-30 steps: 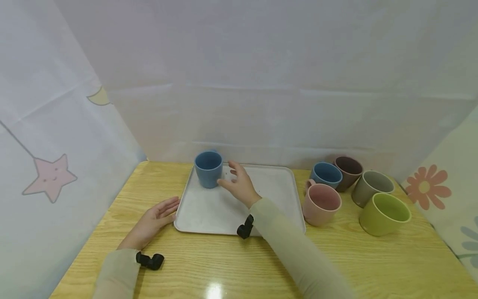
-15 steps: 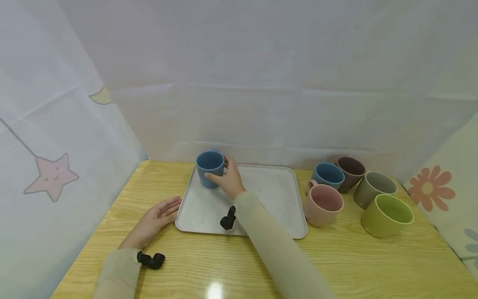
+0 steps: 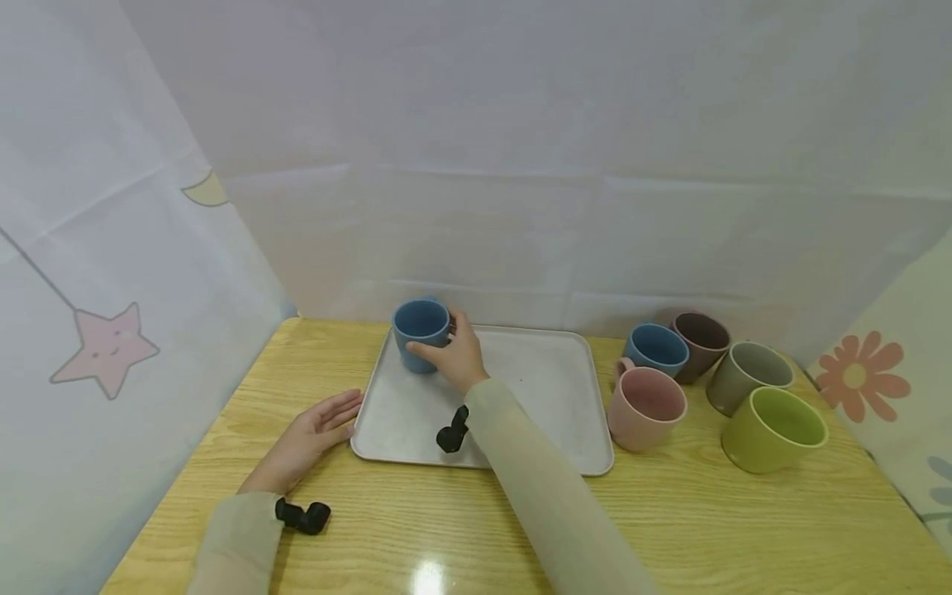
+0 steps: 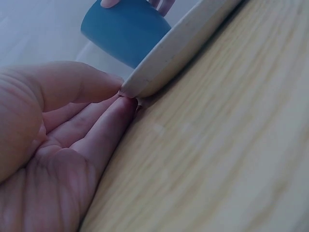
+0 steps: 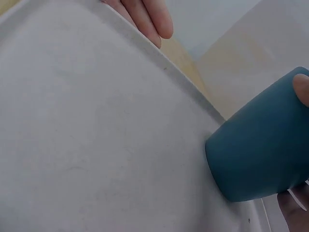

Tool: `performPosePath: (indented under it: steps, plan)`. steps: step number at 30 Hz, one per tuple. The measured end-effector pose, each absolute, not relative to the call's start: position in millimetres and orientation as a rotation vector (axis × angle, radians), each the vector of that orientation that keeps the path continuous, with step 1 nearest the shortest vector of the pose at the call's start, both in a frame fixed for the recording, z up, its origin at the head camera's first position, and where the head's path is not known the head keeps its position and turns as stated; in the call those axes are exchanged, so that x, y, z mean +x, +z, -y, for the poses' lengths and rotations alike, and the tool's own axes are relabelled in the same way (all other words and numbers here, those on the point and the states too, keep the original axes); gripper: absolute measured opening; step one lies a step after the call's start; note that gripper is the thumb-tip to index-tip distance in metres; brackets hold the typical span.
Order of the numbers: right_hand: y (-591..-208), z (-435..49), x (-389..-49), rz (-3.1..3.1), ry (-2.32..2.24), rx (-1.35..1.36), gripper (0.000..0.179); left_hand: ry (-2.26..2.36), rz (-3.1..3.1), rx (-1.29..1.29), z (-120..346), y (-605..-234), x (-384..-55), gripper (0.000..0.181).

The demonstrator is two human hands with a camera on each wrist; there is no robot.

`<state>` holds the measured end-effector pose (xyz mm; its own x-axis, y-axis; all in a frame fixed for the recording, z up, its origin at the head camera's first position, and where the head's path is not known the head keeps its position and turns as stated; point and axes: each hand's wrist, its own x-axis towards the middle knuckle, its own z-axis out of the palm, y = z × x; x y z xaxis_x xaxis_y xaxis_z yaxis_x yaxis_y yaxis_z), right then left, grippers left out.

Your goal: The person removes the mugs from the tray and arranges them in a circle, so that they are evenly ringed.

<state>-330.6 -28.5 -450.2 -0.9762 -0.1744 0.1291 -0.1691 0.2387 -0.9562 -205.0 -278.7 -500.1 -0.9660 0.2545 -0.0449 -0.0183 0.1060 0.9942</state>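
A blue mug (image 3: 407,345) stands upright on the back left part of a pale rectangular tray (image 3: 535,388), its handle turned to the back. My right hand (image 3: 463,359) grips the mug from its right side, thumb across the front and fingers behind. The right wrist view has the mug's base (image 5: 229,166) right at the tray surface; its rim runs partly out of frame. Beside the tray's left edge, my left hand (image 3: 308,438) rests on the table with fingers extended. In the left wrist view its thumb (image 4: 82,87) and fingertips touch the tray's rim.
Right of the tray stand a pink mug (image 3: 640,426), a second blue mug (image 3: 654,364), a dark brown mug (image 3: 695,368), a grey mug (image 3: 725,388) and a yellow-green mug (image 3: 759,442). White cloth (image 3: 476,231) hangs behind the wooden table (image 3: 387,529).
My right hand has moved left, from open beside the blue mug to gripping it. The mug has stayed at the same place on the tray. My left hand has kept still.
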Motion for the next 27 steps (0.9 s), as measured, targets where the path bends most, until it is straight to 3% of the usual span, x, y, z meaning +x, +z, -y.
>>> performPosePath:
  steps: [13,27]
  plan:
    - [-460,12,-328,-2.505,-1.946,-0.349,0.095,1.938,-2.207,0.224,279,-500,-204,0.066]
    - [-467,-20,-301,-2.518,-1.992,-0.455,0.082,1.948,-2.174,0.225,280,-505,-207,0.067]
